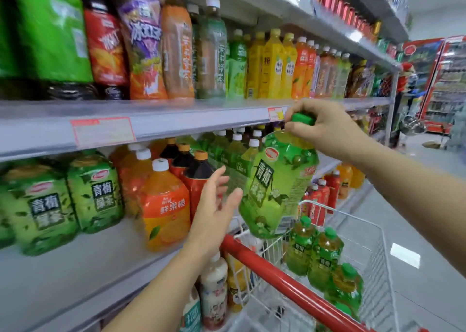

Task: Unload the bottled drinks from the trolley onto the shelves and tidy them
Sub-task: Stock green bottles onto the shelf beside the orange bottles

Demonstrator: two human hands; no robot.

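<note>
Unloading in progress; judged well short of complete.
Cap of green tea bottle (277,188) clamped in curled right hand (325,127), body hanging tilted below and left of that hand, above trolley (290,283) rim. Beside bottle's lower flank: left hand (214,210), fingers straight, holding nothing; contact not determinable. On shelf (75,276), left of left hand: matching bottles (97,193) already placed. Below right hand, in trolley: smaller green bottles (325,256), for unloading and tidying.

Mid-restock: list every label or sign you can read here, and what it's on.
"青梅": held green bottle; lower line blurred.
"青梅绿茶": green shelf bottle.
"鲜果橙": orange bottle.
"冰红茶": purple-labelled bottle.
Price tags, remaining labels: too blurred.
</note>
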